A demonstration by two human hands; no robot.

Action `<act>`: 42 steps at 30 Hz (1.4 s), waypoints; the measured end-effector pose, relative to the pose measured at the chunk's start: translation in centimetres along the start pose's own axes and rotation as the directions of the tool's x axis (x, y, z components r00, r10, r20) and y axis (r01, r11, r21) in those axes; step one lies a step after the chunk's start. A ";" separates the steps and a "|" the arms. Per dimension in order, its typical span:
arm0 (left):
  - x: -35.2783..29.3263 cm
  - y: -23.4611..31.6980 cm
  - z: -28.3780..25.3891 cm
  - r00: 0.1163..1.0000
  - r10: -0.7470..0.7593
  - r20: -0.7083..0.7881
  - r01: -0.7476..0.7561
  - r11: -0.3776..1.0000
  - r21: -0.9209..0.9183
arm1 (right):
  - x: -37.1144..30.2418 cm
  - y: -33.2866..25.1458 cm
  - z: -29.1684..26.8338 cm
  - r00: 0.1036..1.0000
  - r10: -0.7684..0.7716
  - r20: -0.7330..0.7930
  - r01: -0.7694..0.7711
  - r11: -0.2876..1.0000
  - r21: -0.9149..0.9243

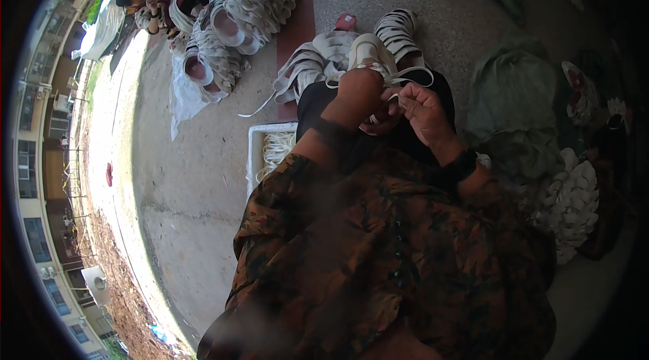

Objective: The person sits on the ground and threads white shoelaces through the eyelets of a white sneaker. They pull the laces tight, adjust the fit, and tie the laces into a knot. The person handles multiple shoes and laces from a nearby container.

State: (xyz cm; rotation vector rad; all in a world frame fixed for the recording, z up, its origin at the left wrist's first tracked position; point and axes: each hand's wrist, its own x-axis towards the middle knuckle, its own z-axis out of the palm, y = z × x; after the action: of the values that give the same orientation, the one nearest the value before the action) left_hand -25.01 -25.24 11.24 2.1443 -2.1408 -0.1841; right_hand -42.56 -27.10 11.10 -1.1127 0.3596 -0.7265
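Observation:
A cream shoe upper [368,49] rests on my lap, its toe pointing away from me. My left hand [360,91] is closed over its near part, fingers curled and mostly hidden. A white shoelace [414,70] loops out of the upper to the right, above my right hand. Close beside the left one, my right hand [424,111] pinches the lace between thumb and fingertips. Just beyond my knees lie nested white shoe uppers [307,66] and a curved stack of pale strap-like pieces [395,30].
A white box [251,150] of loose laces [276,150] stands left of my lap. Farther left are big bundles of nested uppers [253,5] on plastic sheeting [182,100]. At right lie a green sack [510,100] and more white uppers [571,201]. Another person [152,5] sits far left.

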 end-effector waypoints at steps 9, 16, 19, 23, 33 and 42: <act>-8.6 -8.9 -4.4 0.946 -0.324 0.011 0.314 0.923 0.221 | -2.7 -0.1 -14.8 0.880 -0.053 -0.471 0.083 0.996 0.043; -15.5 -13.5 0.7 0.914 -0.386 -0.128 0.324 0.881 -0.346 | -4.1 -1.4 -12.3 0.975 -0.164 -0.150 0.000 0.676 -0.737; -15.4 -14.0 1.2 0.914 -0.377 -0.149 0.296 0.872 -0.389 | -3.2 -2.4 -11.4 0.954 -0.253 0.159 0.172 0.031 -0.985; -16.8 -15.1 0.1 0.933 -0.317 -0.170 0.215 0.870 -0.444 | -2.7 -5.2 -12.9 0.938 -0.266 0.223 0.152 -0.265 -0.952; -15.4 -12.6 0.9 0.796 -0.542 0.271 0.421 0.174 -0.890 | -0.1 -1.6 -16.2 0.836 0.118 -0.536 -0.262 0.944 -0.201; -6.0 -1.5 -0.4 0.983 0.015 0.182 0.172 0.271 -0.947 | 3.8 4.6 -4.7 0.931 0.015 -0.364 -0.177 0.892 -0.415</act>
State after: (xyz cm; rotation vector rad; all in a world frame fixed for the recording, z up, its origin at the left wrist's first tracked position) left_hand -23.49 -19.26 11.45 1.4053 -1.2384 -1.3330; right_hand -41.04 -31.80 5.25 -1.3800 0.9197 -0.7754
